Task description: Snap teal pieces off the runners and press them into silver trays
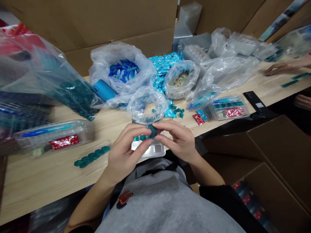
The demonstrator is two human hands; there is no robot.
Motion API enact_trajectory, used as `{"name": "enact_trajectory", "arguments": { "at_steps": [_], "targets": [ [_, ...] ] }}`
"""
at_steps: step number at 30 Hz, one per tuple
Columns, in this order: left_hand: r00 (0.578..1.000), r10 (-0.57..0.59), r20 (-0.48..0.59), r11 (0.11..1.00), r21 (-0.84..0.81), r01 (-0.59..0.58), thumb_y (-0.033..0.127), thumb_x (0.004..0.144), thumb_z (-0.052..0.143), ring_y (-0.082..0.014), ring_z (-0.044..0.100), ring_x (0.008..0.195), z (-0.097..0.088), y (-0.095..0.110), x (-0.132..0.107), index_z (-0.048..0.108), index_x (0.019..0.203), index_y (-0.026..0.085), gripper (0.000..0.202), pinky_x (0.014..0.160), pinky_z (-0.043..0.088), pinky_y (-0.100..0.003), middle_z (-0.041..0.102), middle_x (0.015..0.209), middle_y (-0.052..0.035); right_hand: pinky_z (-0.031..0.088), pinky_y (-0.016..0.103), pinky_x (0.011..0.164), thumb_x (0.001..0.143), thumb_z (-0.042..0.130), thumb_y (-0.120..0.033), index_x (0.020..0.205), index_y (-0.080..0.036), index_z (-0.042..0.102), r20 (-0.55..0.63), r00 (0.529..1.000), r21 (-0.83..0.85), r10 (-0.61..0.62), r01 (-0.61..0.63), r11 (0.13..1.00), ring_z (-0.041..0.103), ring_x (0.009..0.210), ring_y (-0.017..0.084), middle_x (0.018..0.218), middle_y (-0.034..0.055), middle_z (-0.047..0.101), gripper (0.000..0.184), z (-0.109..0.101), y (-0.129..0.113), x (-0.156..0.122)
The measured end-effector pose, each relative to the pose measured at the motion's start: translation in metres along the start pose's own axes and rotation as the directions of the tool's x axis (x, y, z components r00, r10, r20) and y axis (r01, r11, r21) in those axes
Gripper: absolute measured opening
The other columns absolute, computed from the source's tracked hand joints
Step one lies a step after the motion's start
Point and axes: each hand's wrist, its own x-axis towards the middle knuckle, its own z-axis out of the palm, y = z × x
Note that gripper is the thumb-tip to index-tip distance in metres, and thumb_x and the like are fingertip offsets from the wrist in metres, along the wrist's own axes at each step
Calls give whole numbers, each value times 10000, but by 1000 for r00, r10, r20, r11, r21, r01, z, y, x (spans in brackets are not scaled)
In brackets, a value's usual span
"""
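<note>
My left hand (127,147) and my right hand (177,139) meet in front of my body. Both pinch a small dark teal block (153,131) between thumbs and fingertips. Right under them lies a clear plastic tray (154,150) with teal cubes (143,137) in it, partly covered by my fingers. Just beyond my fingertips stands a small open plastic bag (147,105) with a few teal bits. A row of teal pieces (92,156) lies on the table to the left of my left hand.
Open bags hold blue pens (123,69) and beige-and-teal pieces (180,79). Blue packets (164,64) are heaped between them. Filled clear cases stand at left (54,136) and right (228,108). A black phone-like object (255,100) lies near the edge. Another person's hand (279,68) is at far right.
</note>
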Motion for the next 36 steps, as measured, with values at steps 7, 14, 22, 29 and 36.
{"name": "enact_trajectory", "arguments": {
  "at_steps": [7, 14, 22, 29, 36],
  "targets": [
    [964, 261, 46, 903, 343, -260, 272, 918, 632, -139, 598, 818, -11, -3, 7, 577, 936, 228, 73, 709, 504, -268, 612, 872, 6, 571, 242, 743, 932, 609, -266, 1081, -181, 673, 63, 996, 168, 68, -78, 983, 671, 802, 106, 933, 39, 699, 183, 6, 1, -1],
    [967, 238, 86, 917, 307, -253, 180, 945, 570, -136, 602, 836, -2, -4, 4, 554, 918, 190, 33, 752, 506, -268, 619, 858, -13, 556, 265, 725, 948, 572, -298, 1076, -194, 684, 91, 986, 88, 143, -151, 985, 667, 803, 126, 924, 42, 714, 199, 4, 2, -3],
    [990, 23, 139, 984, 174, -48, 180, 963, 524, -133, 621, 992, -10, -26, 1, 586, 1006, 199, 79, 867, 515, -269, 640, 1006, -23, 509, 255, 639, 953, 548, -232, 1066, -169, 683, 178, 975, -354, 135, -65, 933, 584, 674, 114, 791, 26, 672, 187, -25, 21, -10],
    [970, 4, 243, 929, 357, -94, 202, 968, 519, -156, 639, 932, -34, -38, -19, 626, 1012, 185, 117, 845, 509, -280, 682, 953, -30, 488, 285, 678, 996, 486, -267, 970, -128, 710, 543, 790, -551, 287, 77, 831, 615, 773, 169, 844, 87, 660, 266, -21, 31, -20],
    [740, -257, 622, 916, 400, -18, 339, 1012, 405, -178, 667, 893, -35, -33, -36, 655, 983, 216, 280, 766, 528, -297, 700, 971, -30, 466, 307, 654, 993, 487, -290, 1019, -135, 701, 510, 818, -680, 265, 195, 707, 588, 750, 191, 815, 88, 658, 266, -12, 31, -27]
  ]
}}
